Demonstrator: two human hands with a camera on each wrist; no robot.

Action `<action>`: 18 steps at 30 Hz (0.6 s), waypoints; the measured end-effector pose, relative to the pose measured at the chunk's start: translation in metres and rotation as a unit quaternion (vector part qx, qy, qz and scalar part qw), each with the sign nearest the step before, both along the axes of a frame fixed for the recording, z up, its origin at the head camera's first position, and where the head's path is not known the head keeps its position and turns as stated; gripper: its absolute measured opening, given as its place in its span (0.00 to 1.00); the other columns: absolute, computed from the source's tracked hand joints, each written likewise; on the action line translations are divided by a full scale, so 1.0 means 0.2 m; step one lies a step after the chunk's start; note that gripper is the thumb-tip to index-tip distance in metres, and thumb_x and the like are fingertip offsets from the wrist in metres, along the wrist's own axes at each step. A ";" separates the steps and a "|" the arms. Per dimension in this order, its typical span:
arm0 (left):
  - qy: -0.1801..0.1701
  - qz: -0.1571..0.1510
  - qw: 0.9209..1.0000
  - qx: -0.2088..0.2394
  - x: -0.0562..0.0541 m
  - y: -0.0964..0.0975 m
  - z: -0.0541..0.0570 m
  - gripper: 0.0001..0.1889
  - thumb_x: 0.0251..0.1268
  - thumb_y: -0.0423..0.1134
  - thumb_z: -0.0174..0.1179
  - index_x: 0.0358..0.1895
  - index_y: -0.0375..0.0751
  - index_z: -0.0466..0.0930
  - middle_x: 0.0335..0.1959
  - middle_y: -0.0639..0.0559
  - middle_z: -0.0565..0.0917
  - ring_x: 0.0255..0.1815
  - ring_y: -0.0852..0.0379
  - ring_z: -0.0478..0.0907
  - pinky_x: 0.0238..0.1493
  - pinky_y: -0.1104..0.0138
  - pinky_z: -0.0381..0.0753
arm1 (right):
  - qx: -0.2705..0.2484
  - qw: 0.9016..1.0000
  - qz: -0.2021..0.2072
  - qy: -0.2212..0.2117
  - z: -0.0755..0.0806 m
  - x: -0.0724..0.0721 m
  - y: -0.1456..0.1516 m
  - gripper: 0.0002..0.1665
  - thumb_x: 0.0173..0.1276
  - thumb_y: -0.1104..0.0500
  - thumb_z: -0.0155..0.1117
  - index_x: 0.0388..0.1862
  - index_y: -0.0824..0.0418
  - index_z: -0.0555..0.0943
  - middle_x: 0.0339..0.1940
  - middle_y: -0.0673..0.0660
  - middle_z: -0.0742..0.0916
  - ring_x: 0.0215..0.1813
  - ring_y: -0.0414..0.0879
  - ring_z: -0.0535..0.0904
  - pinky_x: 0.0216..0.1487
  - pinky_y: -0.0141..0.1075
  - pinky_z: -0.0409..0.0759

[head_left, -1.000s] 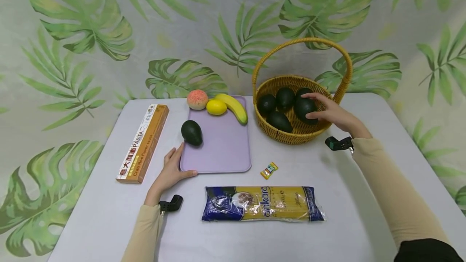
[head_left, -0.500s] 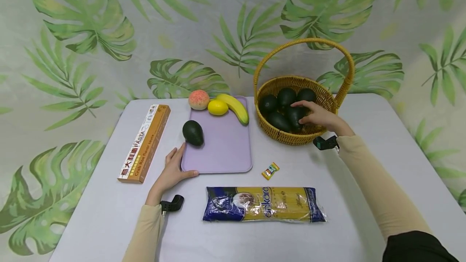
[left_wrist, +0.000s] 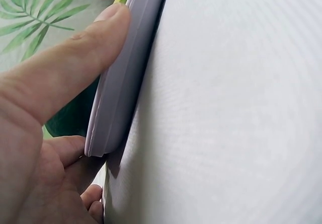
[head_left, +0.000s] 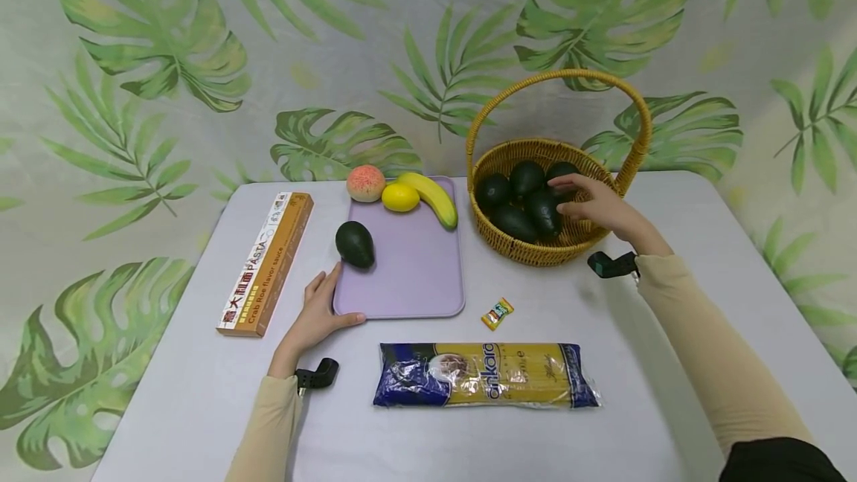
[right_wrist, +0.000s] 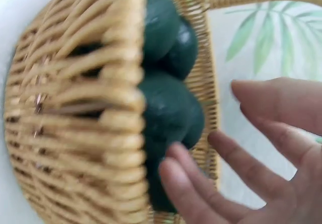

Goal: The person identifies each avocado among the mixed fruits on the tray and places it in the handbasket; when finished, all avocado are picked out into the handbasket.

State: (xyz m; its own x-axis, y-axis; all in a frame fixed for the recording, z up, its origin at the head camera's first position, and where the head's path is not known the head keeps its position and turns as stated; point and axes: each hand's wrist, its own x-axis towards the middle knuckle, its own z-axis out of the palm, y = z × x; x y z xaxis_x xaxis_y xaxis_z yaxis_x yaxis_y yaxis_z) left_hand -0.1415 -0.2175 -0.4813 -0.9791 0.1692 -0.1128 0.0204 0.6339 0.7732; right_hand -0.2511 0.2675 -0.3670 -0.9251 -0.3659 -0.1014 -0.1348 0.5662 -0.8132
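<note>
My left hand (head_left: 316, 322) spans the near left corner of the purple tray (head_left: 415, 281), thumb along the front edge and fingers at the left side. In the left wrist view the thumb (left_wrist: 85, 58) lies over the tray's rim. An avocado (head_left: 355, 245) lies on the tray near its left edge. My right hand (head_left: 602, 210) hovers over the right side of the wicker basket (head_left: 549, 253), fingers spread and holding nothing. Several avocados fill the basket; one avocado (head_left: 543, 213) lies just left of the fingertips, and another behind is partly hidden by the hand.
A peach (head_left: 365, 184), a lemon (head_left: 400, 197) and a banana (head_left: 431, 201) sit along the tray's far edge. A pasta box (head_left: 265, 265) lies to the left. A small candy packet (head_left: 498, 314) and a bag of spaghetti (head_left: 486, 375) lie in front. The basket's tall handle (head_left: 556, 74) arches over it.
My right hand has moved an avocado leftward inside the basket, let go of it among the others, and drawn back to the right. My left hand has stayed at the tray.
</note>
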 end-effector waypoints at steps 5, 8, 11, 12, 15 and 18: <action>-0.002 0.001 1.000 0.000 0.00 0.00 0.00 0.58 0.50 0.47 0.73 0.77 0.38 0.40 0.76 0.36 0.46 0.74 0.40 0.31 0.67 0.38 0.42 | -0.079 0.996 0.027 -0.007 0.03 0.03 -0.07 0.29 0.73 0.60 0.56 0.69 0.66 0.64 0.65 0.68 0.71 0.54 0.56 0.77 0.50 0.40 0.79; 0.000 0.001 1.000 0.001 0.00 -0.01 0.00 0.58 0.50 0.47 0.73 0.77 0.37 0.40 0.76 0.37 0.46 0.74 0.40 0.31 0.67 0.38 0.41 | -0.120 0.990 0.069 -0.017 0.04 0.04 -0.16 0.28 0.73 0.60 0.56 0.69 0.65 0.65 0.65 0.67 0.71 0.53 0.58 0.78 0.51 0.43 0.79; 0.003 0.000 1.000 0.001 0.00 -0.01 -0.01 0.58 0.50 0.47 0.73 0.77 0.37 0.40 0.76 0.37 0.46 0.74 0.40 0.31 0.67 0.38 0.41 | -0.134 0.984 0.116 -0.027 0.04 0.05 -0.27 0.29 0.72 0.59 0.57 0.69 0.64 0.65 0.65 0.65 0.71 0.54 0.60 0.77 0.53 0.45 0.78; 0.003 0.000 1.000 0.002 0.00 0.00 -0.01 0.58 0.50 0.47 0.73 0.77 0.37 0.40 0.76 0.37 0.46 0.74 0.40 0.31 0.67 0.38 0.41 | -0.136 0.982 0.131 -0.030 0.03 0.05 -0.31 0.29 0.72 0.59 0.58 0.69 0.64 0.65 0.65 0.64 0.71 0.54 0.61 0.77 0.53 0.45 0.78; 0.004 0.000 1.000 0.001 0.00 0.00 0.00 0.58 0.50 0.47 0.73 0.76 0.36 0.40 0.76 0.36 0.46 0.74 0.40 0.31 0.67 0.38 0.41 | -0.136 0.976 0.168 -0.037 0.03 0.06 -0.44 0.29 0.72 0.60 0.58 0.70 0.64 0.64 0.65 0.63 0.71 0.55 0.60 0.77 0.54 0.47 0.77; 0.003 0.000 1.000 0.001 0.00 0.00 0.00 0.58 0.50 0.47 0.74 0.76 0.36 0.40 0.75 0.36 0.46 0.74 0.40 0.31 0.67 0.38 0.42 | -0.135 0.972 0.191 -0.036 0.01 0.05 -0.58 0.29 0.71 0.61 0.58 0.70 0.62 0.65 0.65 0.62 0.71 0.54 0.57 0.78 0.54 0.48 0.77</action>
